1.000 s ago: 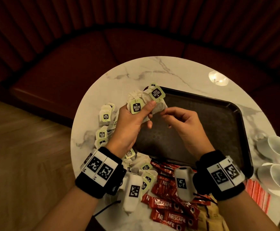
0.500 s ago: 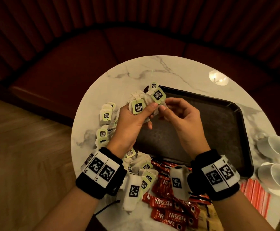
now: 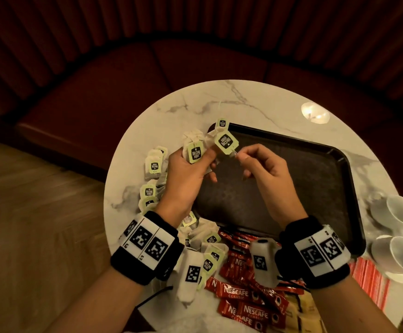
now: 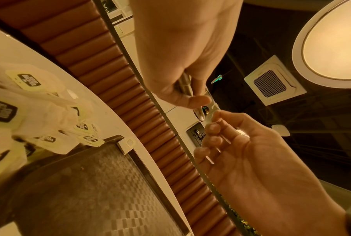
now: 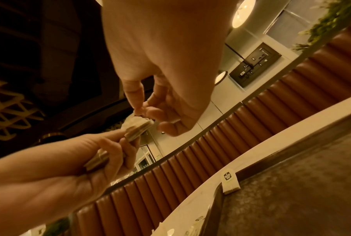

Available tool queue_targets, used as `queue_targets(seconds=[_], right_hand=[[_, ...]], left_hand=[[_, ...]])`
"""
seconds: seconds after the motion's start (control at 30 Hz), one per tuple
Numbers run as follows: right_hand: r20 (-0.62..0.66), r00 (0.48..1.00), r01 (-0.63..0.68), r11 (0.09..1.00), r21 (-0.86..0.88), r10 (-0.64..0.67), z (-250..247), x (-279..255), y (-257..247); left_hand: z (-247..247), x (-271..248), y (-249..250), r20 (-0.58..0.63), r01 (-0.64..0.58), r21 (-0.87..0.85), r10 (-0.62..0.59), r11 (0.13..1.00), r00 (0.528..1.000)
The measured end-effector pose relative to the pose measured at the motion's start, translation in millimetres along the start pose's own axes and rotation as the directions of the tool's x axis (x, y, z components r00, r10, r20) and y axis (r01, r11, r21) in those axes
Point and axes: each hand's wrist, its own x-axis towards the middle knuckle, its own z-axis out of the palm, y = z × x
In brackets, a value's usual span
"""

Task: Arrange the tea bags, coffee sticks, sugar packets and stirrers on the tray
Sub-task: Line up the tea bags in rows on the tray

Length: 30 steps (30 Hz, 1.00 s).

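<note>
While hands (image 3: 219, 169) work, cups (image 3: 397, 227) flank tray (image 3: 315, 188).

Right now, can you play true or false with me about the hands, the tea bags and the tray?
1. The left hand holds a bunch of tea bags. True.
2. The right hand pinches a coffee stick. False: it pinches at a green tea bag tag.
3. The black tray is full of packets. False: only one tea bag lies at its far corner.
4. The red Nescafe sticks lie on the marble table, off the tray. True.
</note>
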Motion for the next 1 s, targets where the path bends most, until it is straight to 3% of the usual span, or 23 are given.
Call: queue_targets(seconds=[0.2,0.37,0.63,1.0], right_hand=[[0.162,0.987,0.022,0.995,-0.099,-0.006,-3.1,-3.0,-3.1],[0.079,0.997,-0.005,0.992,-0.130,0.015,-5.9,-0.5,-6.1],[-0.021,0.999,-0.031,1.000,0.001,0.031,-8.9,4.5,-14.9],[0.007,1.000,-0.002,0.997,0.077,0.001,-14.9,9.9,-15.4]], left_hand=[[1.8,-3.0,4.8,0.042,0.025,-0.067,-0.023,0.997,0.999],[1.6,-3.8,5.8,0.077,0.020,-0.061,-0.016,0.998,0.997],[-4.9,-4.8,6.5,0.185,0.030,0.041,-0.037,0.999,0.982],[-8.0,-6.0,7.8,0.287,0.072,0.129,-0.107,0.989,0.952]])
